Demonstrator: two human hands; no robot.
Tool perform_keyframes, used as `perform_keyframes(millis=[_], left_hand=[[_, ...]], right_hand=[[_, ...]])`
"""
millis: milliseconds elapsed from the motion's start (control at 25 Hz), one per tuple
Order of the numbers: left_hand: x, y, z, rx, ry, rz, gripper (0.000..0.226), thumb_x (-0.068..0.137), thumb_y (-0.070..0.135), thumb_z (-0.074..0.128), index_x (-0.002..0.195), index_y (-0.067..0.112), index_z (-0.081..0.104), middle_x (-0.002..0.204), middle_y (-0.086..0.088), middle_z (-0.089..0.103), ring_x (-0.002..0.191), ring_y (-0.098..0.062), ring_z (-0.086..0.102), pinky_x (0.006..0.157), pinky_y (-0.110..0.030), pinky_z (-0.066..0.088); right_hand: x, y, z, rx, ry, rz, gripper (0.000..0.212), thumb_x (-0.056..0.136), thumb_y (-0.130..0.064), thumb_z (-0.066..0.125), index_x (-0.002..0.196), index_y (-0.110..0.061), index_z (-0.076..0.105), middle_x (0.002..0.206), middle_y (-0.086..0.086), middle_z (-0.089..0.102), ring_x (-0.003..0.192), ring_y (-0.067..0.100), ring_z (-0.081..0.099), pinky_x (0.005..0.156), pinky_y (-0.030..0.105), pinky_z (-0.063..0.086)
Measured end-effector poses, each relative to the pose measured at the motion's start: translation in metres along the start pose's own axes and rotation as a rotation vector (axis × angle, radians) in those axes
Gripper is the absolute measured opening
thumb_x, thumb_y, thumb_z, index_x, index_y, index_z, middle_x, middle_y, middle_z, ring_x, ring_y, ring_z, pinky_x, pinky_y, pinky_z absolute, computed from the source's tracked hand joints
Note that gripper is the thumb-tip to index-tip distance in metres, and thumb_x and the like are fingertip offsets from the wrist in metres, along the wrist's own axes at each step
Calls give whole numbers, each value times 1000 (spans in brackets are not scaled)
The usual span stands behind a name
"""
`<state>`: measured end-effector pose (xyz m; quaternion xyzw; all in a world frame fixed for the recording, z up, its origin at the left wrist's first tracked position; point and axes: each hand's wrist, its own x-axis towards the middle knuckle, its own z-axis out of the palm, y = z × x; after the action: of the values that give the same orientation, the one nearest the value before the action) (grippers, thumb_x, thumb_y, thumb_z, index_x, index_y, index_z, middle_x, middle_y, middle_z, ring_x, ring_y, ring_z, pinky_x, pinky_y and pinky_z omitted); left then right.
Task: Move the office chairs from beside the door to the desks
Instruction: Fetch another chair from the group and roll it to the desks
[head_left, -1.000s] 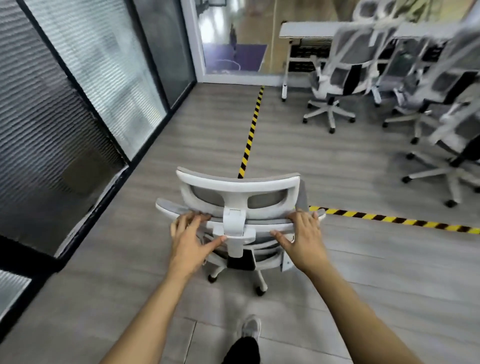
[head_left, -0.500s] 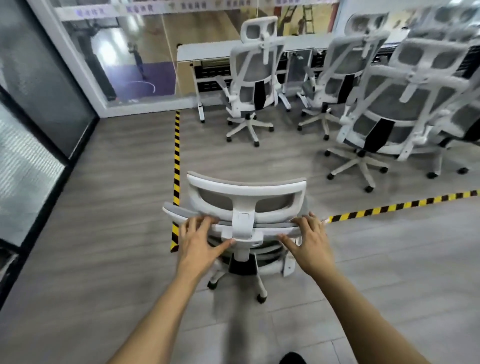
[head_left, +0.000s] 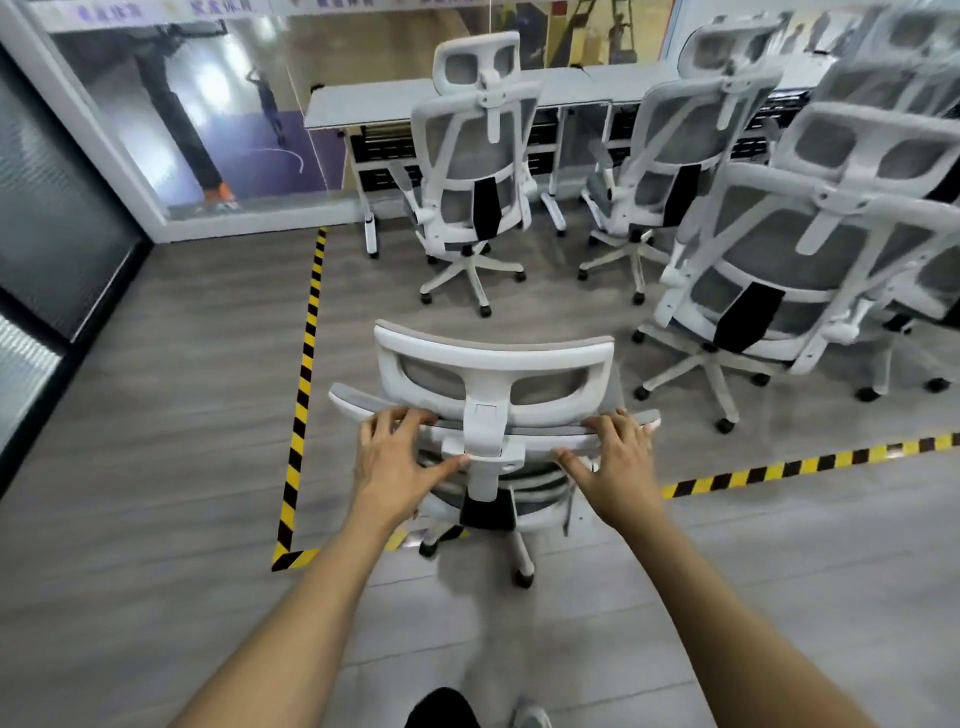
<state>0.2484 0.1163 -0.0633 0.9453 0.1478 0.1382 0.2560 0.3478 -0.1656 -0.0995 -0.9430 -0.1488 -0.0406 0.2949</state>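
A white office chair (head_left: 493, 364) with grey mesh stands right in front of me, its back toward me. My left hand (head_left: 395, 457) grips the top edge of its backrest left of the headrest post, fingers over the rim and thumb underneath. My right hand (head_left: 615, 465) grips the same edge on the right side. The chair's wheeled base (head_left: 519, 561) sits on the yellow-black floor tape (head_left: 304, 395). White desks (head_left: 374, 104) run along the far glass wall.
Several matching white chairs stand ahead: one (head_left: 475, 171) at the left desk, one (head_left: 670, 176) beside it, a close one (head_left: 779, 280) at the right. Glass partitions (head_left: 52, 218) line the left. Open grey floor lies to the left of the tape.
The chair and I have rolled forward and swung right toward the desks; the parked chairs and desks are now nearer. Both hands keep the same hold on the backrest.
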Motion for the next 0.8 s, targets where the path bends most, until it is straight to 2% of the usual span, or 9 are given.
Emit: perform_keyframes(millis=[160, 320, 480, 800], left_hand=[[73, 18, 29, -16, 0, -25, 70, 63, 81, 65, 116, 36, 59, 124, 2, 50, 121, -25, 36, 103, -40, 42], [139, 24, 54, -23, 13, -39, 74, 63, 86, 58, 118, 37, 57, 126, 2, 48, 123, -25, 35, 102, -41, 42], [199, 36, 79, 2, 16, -34, 71, 67, 82, 62, 121, 37, 56, 127, 1, 48, 125, -27, 34, 103, -47, 44], [273, 58, 97, 17, -30, -74, 65, 71, 71, 69, 124, 37, 53, 133, 1, 44, 129, -25, 33, 103, -44, 45]], right_hand=[[82, 22, -5, 8, -39, 3, 56, 88, -58, 66, 127, -20, 57, 138, 5, 51, 149, 26, 24, 124, 52, 12], [152, 35, -6, 28, -41, 6, 54, 87, -56, 68, 125, -19, 58, 137, 5, 49, 148, 27, 26, 122, 53, 17], [219, 60, -7, 37, -73, 2, 58, 85, -67, 62, 122, -23, 57, 131, 2, 51, 142, 22, 28, 119, 54, 24], [301, 76, -8, 63, -100, 2, 59, 84, -66, 62, 123, -22, 57, 138, 6, 49, 146, 25, 25, 121, 54, 19]])
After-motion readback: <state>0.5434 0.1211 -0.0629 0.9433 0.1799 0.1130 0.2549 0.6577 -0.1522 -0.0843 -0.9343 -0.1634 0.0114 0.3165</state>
